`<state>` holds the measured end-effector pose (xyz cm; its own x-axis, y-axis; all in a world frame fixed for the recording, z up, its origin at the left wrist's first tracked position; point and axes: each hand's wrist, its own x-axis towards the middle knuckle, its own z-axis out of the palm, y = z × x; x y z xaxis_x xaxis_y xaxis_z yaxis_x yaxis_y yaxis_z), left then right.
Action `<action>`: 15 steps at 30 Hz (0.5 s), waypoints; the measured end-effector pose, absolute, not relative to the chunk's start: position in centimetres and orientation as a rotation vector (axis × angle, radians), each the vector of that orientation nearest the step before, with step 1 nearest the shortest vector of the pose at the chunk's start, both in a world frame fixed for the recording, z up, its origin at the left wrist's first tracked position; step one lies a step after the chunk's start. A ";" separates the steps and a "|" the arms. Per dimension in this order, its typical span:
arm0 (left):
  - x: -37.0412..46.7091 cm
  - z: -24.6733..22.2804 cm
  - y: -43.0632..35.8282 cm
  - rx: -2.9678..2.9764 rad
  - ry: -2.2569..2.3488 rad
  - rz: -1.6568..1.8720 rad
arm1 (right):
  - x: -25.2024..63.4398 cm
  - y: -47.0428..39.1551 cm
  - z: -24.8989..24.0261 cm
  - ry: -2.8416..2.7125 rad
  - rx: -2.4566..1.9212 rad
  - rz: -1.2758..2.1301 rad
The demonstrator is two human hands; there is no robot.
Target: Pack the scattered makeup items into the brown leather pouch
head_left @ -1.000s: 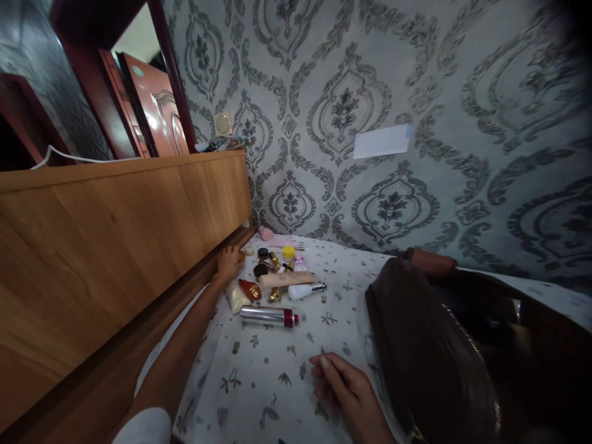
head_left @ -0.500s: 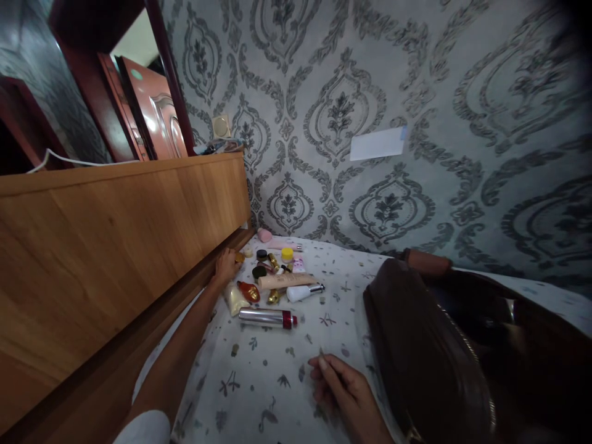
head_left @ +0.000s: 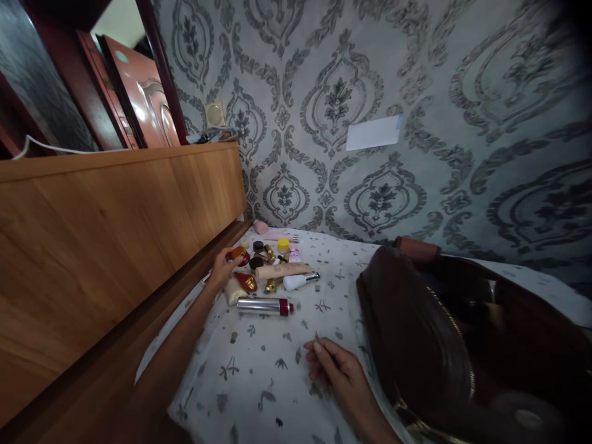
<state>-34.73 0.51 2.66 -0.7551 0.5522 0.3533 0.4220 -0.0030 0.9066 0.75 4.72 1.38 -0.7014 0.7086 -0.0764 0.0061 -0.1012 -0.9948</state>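
My left hand [head_left: 222,269] reaches to the left edge of a group of small cosmetics, its fingers closed on an amber and red item [head_left: 239,254]. My right hand [head_left: 340,370] hovers low over the patterned white sheet [head_left: 259,370], thumb and index finger pinched together; anything between them is too small to name. Between the hands lies a silver tube with a red end [head_left: 263,306]. Behind it are a beige tube [head_left: 282,270], a white bottle [head_left: 298,281], a red-brown packet [head_left: 247,282], a pale yellow pouch [head_left: 235,292] and a yellow-lidded jar [head_left: 283,245].
A dark brown bag [head_left: 411,320] stands open at the right. A wooden panel [head_left: 139,222] rises along the left side. Patterned wallpaper [head_left: 337,166] covers the wall behind, and a pink item [head_left: 260,227] lies near the corner.
My left hand has lifted the amber and red item slightly, showing more of it. My right hand keeps its pinch. The whole view has shifted a little.
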 end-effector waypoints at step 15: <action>-25.8 4.9 -1.8 0.961 1.541 1.868 | -1.0 4.9 2.4 -1.461 -0.849 2.166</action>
<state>-25.79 -1.81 4.92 -0.6067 0.7719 0.1898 0.0394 -0.2093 0.9771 -1.03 4.88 2.45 -0.7397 0.6190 -0.2642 0.0130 -0.3793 -0.9252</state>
